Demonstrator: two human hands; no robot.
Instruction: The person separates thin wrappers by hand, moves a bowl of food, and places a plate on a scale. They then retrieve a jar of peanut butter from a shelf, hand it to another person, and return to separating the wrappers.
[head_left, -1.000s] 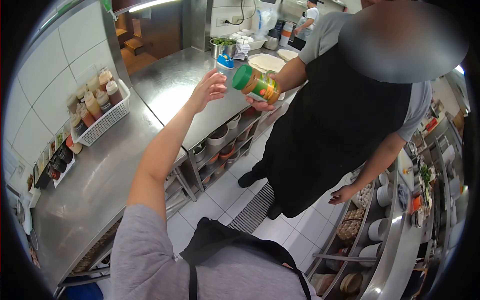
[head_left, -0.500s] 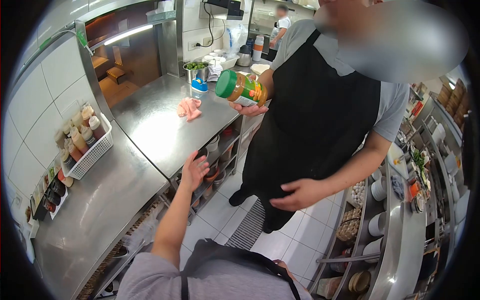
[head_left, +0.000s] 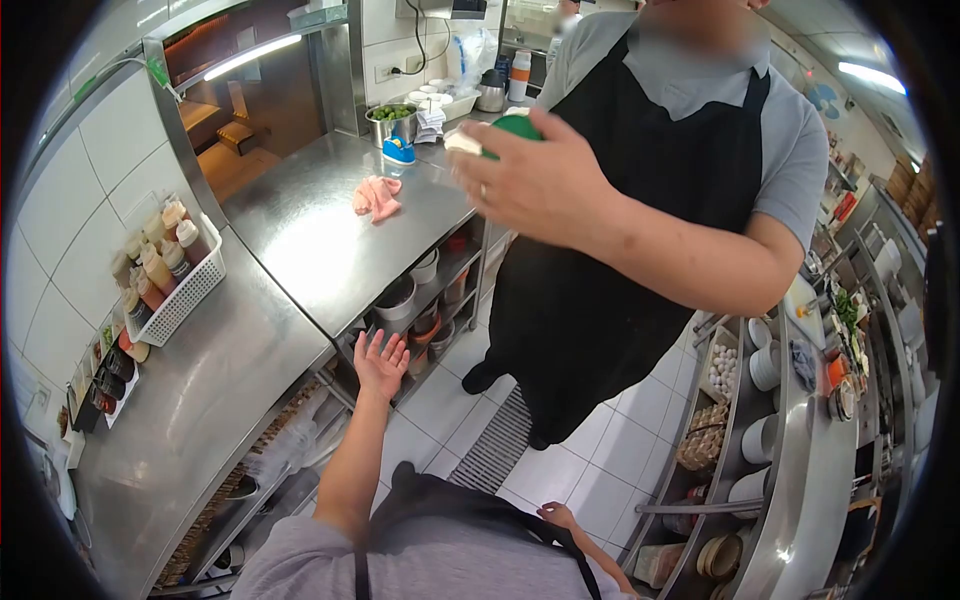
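My left hand (head_left: 381,366) is raised palm up in front of the counter's edge, fingers spread, holding nothing. Low in the view, beside my apron, my right hand (head_left: 557,514) shows only in part, its fingers bent and small. Facing me, a person in a black apron (head_left: 610,220) has one hand (head_left: 530,180) in front of a jar, of which only the green lid (head_left: 513,130) clearly shows. A pink cloth (head_left: 377,198) lies crumpled on the steel counter (head_left: 290,215), near a blue and white dispenser (head_left: 398,151).
A white basket of squeeze bottles (head_left: 180,290) stands at the left. A metal pot of green fruit (head_left: 392,125) is at the counter's back. Shelves with bowls and an egg tray (head_left: 720,368) line the right side. A floor grate (head_left: 497,440) runs between us.
The other person's free hand has risen from low down to the jar and now hides most of it. My left hand has dropped slightly, its palm turned upward. My right hand has come into view.
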